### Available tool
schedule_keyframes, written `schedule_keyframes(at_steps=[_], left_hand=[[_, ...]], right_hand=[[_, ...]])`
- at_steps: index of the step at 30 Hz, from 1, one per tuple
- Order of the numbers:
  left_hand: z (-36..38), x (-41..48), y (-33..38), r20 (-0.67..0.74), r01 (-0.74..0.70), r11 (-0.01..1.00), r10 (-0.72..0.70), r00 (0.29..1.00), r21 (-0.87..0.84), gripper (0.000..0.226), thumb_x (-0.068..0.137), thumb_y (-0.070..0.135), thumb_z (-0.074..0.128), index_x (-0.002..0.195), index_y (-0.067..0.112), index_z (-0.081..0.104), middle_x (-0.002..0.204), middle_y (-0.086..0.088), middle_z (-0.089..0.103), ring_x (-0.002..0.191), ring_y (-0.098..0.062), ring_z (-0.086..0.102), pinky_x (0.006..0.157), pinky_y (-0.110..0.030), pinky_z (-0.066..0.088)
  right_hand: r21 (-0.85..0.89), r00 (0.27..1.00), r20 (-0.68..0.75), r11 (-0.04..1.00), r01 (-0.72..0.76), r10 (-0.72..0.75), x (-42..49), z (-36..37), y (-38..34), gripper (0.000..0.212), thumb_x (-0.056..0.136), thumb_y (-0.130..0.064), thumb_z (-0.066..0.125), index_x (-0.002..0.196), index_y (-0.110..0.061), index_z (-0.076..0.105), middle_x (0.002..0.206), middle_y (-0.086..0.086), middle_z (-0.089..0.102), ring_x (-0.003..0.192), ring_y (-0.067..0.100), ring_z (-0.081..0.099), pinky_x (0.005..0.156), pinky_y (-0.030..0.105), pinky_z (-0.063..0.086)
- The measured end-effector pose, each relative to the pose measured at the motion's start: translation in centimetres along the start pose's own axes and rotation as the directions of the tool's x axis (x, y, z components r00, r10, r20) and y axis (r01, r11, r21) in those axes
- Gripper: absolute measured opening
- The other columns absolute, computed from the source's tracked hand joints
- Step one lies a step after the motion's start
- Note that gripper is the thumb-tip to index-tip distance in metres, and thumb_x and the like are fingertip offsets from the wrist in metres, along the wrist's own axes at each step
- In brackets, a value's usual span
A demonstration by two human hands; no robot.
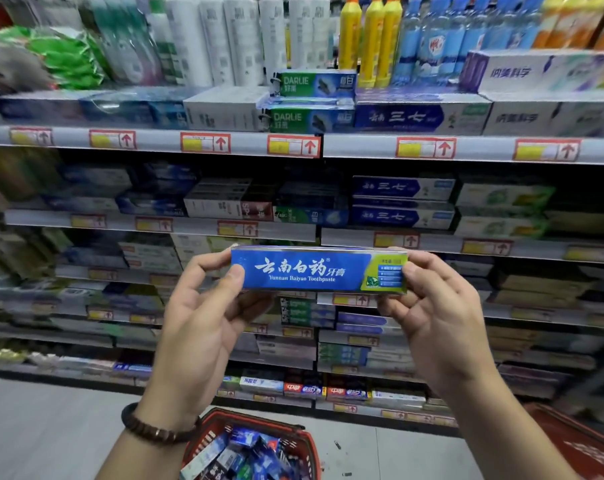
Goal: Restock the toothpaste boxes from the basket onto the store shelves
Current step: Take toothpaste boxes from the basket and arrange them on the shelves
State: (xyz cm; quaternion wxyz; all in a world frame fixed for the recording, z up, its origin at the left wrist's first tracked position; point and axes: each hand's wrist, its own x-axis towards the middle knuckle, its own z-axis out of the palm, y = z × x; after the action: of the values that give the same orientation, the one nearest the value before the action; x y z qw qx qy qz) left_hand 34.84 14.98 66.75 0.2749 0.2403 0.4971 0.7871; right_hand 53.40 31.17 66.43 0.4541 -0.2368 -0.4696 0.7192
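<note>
A blue and green Yunnan Baiyao toothpaste box (314, 270) is held level in front of the shelves, label facing me. My left hand (203, 306) pinches its left end between thumb and fingers, and my right hand (435, 306) pinches its right end. Below, on the floor, a red basket (224, 419) holds several toothpaste boxes (245, 452). The store shelves (175, 142) ahead carry rows of toothpaste boxes on several levels, including Darlie boxes (311, 98) on the top level.
Tall white, yellow and blue bottles (369, 36) stand behind the top shelf's boxes. Green packets (64, 53) lie at the upper left. A second red basket (584, 445) shows at the lower right edge. Grey floor (51, 427) lies at the lower left.
</note>
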Motion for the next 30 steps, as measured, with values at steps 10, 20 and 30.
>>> schedule_keyframes(at_steps=[10,20,30], left_hand=[[1.4,0.5,-1.1,-0.032,-0.035,0.992,0.039,0.999,0.121,0.046,0.087,0.01,0.067,0.13,0.023,0.073,0.121,-0.006,0.077,0.108,-0.027,0.076,0.09,-0.039,0.062],[1.3,1.0,-0.4,-0.029,-0.082,0.991,0.085,0.996,0.109,0.037,0.073,0.044,0.087,0.101,0.021,0.079,0.109,-0.012,0.079,0.107,-0.03,0.076,0.098,-0.05,0.058],[0.3,1.8,-0.6,0.208,-0.131,0.979,0.096,0.973,0.157,0.045,0.085,0.018,0.067,0.13,0.02,0.065,0.127,0.001,0.075,0.123,-0.018,0.069,0.104,-0.038,0.054]], right_hand=[[0.02,0.992,-0.084,0.995,0.094,-0.092,-0.4,-0.9,-0.8,0.039,0.097,-0.016,0.06,0.134,-0.015,0.07,0.124,0.011,0.077,0.113,0.027,0.073,0.087,0.029,0.061],[-0.032,0.952,-0.202,0.973,0.228,-0.23,-1.8,-0.2,-0.2,0.038,0.091,-0.015,0.065,0.128,-0.014,0.072,0.119,0.013,0.077,0.11,0.027,0.074,0.089,0.029,0.061],[-0.177,0.929,-0.223,0.95,0.258,-0.294,-4.2,-0.4,0.3,0.039,0.103,0.007,0.052,0.133,-0.013,0.068,0.124,0.01,0.076,0.122,0.028,0.07,0.104,0.039,0.058]])
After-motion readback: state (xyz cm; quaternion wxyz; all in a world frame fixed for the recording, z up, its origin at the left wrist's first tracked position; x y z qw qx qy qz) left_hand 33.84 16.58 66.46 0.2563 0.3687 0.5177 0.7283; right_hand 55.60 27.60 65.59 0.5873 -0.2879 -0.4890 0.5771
